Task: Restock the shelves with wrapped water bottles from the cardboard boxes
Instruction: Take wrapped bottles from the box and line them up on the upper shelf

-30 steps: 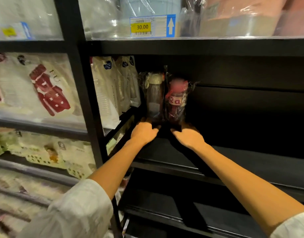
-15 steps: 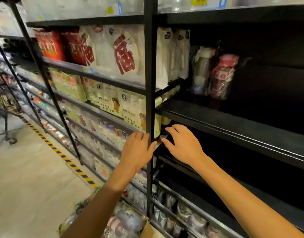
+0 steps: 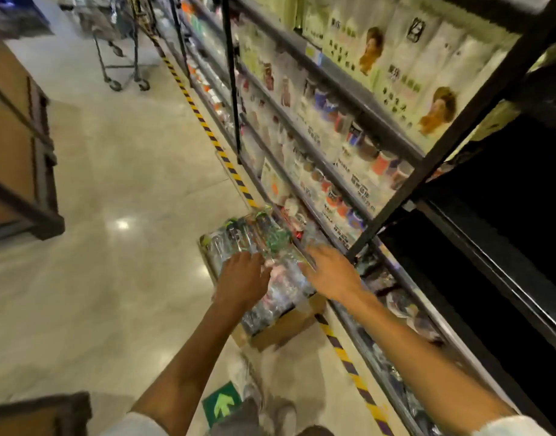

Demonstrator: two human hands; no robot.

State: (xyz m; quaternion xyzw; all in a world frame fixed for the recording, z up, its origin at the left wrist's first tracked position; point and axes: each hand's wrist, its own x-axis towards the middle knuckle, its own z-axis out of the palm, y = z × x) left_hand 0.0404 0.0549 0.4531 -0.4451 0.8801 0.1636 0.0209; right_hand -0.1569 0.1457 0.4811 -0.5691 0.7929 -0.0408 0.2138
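just below both hands [image 3: 289, 275]: wrapped bottles [image 3: 254, 237]

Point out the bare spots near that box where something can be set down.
Bare glossy beige floor lies left of the open cardboard box, out to the dark wooden stand. The dark black shelf bay at right looks bare. Crowded: the box, packed with wrapped water bottles under the left hand and right hand, and the stocked lower shelves.

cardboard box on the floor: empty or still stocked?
Still stocked. The cardboard box is open-topped, and wrapped bottles fill it to the rim. Both hands reach down over them.
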